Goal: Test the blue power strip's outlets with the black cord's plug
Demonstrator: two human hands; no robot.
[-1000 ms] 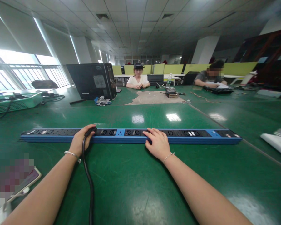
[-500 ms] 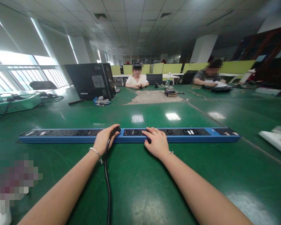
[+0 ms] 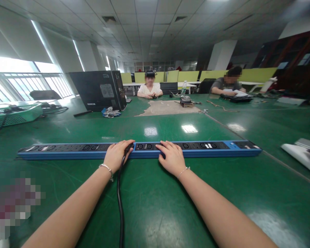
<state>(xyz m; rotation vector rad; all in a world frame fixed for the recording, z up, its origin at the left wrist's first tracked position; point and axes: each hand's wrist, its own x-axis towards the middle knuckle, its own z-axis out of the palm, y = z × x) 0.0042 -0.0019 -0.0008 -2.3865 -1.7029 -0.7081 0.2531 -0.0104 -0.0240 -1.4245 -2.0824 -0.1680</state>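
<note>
A long blue power strip [image 3: 144, 155] with black sockets lies across the green table [image 3: 155, 186]. My left hand [image 3: 117, 155] is closed on a black plug [image 3: 129, 148] at the strip, left of its middle. From that plug a thick black cable [image 3: 121, 203] runs down towards the bottom edge. My right hand [image 3: 172, 156] rests on the strip right of its middle, fingers apart, gripping no separate object. Whether the plug sits in a socket is hidden by my left fingers.
Beyond the strip stand a black computer case [image 3: 95, 91], gloves [image 3: 111, 112], a green basket [image 3: 23, 117] with cables and a bottle [image 3: 183, 89]. Two people [image 3: 150, 90] sit across the table. A white object [image 3: 299, 156] lies at the right.
The whole view has shifted slightly, moving the strip a little left in the picture. My left fingers now cover more of the plug. My right hand stays on the strip.
</note>
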